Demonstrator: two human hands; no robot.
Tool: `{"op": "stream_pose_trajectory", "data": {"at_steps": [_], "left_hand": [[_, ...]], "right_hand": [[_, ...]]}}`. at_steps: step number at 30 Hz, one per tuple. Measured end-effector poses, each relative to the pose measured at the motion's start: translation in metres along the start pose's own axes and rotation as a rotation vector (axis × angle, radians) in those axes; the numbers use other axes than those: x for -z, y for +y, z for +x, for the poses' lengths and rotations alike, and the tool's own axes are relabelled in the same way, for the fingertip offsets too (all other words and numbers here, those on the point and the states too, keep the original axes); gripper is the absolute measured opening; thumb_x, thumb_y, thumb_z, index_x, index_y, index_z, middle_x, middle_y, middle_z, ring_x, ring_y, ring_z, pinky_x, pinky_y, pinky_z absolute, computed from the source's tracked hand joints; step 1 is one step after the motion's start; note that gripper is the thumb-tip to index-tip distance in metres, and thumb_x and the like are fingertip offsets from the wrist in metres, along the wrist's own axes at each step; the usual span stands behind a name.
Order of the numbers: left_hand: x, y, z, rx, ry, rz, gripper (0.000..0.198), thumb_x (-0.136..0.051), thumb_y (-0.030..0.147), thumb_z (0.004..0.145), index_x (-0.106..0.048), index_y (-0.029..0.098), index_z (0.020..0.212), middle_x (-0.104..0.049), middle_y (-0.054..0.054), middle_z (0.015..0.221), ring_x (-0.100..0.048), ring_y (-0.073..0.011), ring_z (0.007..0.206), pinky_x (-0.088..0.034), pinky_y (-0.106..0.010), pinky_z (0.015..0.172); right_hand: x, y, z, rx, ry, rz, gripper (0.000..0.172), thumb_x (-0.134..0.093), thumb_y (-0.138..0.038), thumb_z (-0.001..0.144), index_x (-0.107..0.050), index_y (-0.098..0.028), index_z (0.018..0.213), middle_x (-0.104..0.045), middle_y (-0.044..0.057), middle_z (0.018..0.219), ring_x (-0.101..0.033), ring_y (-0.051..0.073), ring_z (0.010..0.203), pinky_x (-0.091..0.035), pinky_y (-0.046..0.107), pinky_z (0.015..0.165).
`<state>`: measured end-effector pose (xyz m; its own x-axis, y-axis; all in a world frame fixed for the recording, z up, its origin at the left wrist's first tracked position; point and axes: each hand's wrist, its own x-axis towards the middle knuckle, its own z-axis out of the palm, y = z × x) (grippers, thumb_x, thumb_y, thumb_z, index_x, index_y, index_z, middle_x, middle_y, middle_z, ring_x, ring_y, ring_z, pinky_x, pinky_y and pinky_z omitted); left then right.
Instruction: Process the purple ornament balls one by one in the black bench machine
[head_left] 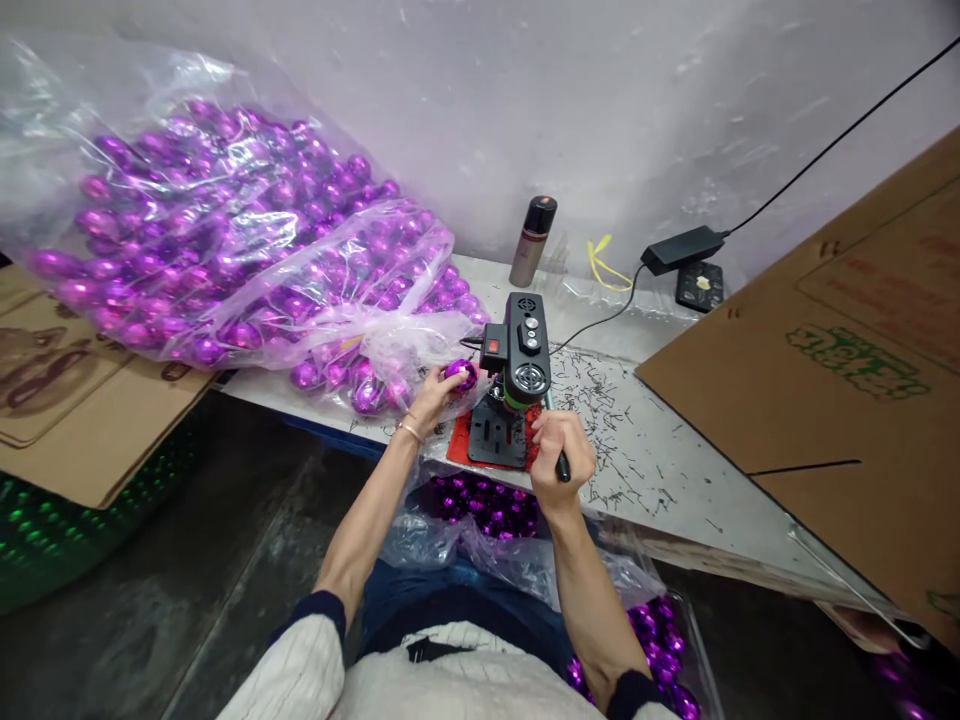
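My left hand (429,401) is closed around a shiny purple ball ornament (460,375), held at the left side of a small black machine (528,345). The machine has round fan grilles, silver buttons and a red switch, and its slotted black base plate (495,437) rests on a red sheet (459,440). Just right of the base, my right hand (561,452) makes a fist around a thin tool with a black end (563,466). Most of that tool is hidden by the fingers, so its kind is unclear.
A large clear bag of purple balls (247,230) fills the left. More purple balls (487,503) lie in plastic below the table edge. Behind stand a spray can (532,242) and power adapter (682,250). Thin black bits (607,430) litter the table beside a cardboard box (840,400).
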<state>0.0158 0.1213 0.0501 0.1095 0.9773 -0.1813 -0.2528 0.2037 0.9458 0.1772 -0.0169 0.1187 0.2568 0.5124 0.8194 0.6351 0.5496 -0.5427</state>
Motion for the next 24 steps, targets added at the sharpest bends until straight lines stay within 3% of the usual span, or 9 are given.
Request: {"op": "stream_pose_trajectory", "data": {"at_steps": [3, 7, 14, 24], "left_hand": [[0.005, -0.014, -0.042, 0.047, 0.024, -0.216, 0.052, -0.082, 0.038, 0.076, -0.064, 0.022, 0.122, -0.073, -0.004, 0.114, -0.071, -0.0197, 0.101, -0.057, -0.035, 0.093], [-0.004, -0.04, -0.067, -0.053, 0.052, -0.121, 0.052, -0.079, 0.041, 0.081, -0.061, 0.02, 0.124, -0.072, -0.008, 0.121, -0.071, -0.0209, 0.108, -0.058, -0.035, 0.096], [-0.022, -0.077, -0.065, -0.357, -0.016, 0.325, 0.054, -0.077, 0.041, 0.085, -0.052, 0.018, 0.128, -0.068, -0.014, 0.126, -0.07, -0.0243, 0.115, -0.055, -0.04, 0.103], [-0.027, -0.085, -0.066, -0.583, -0.098, 0.746, 0.061, -0.08, 0.041, 0.084, -0.054, 0.018, 0.134, -0.068, -0.014, 0.13, -0.065, -0.0298, 0.123, -0.051, -0.048, 0.108]], "right_hand": [[0.0, -0.002, 0.009, -0.023, -0.003, -0.003, 0.03, -0.044, -0.016, 0.099, -0.049, -0.023, 0.07, -0.056, -0.001, 0.067, -0.056, 0.014, 0.065, -0.044, 0.03, 0.064], [0.002, -0.006, 0.023, -0.061, -0.035, -0.048, 0.033, -0.042, -0.024, 0.102, -0.047, -0.024, 0.07, -0.053, -0.001, 0.065, -0.055, 0.013, 0.064, -0.044, 0.031, 0.064], [0.005, -0.011, 0.028, -0.065, -0.066, -0.064, 0.032, -0.044, -0.024, 0.101, -0.047, -0.023, 0.069, -0.053, -0.002, 0.065, -0.053, 0.012, 0.063, -0.042, 0.031, 0.063], [0.006, -0.006, 0.022, -0.013, -0.066, -0.04, 0.027, -0.044, -0.019, 0.1, -0.05, -0.023, 0.075, -0.055, -0.001, 0.069, -0.056, 0.013, 0.068, -0.045, 0.031, 0.065]]}}
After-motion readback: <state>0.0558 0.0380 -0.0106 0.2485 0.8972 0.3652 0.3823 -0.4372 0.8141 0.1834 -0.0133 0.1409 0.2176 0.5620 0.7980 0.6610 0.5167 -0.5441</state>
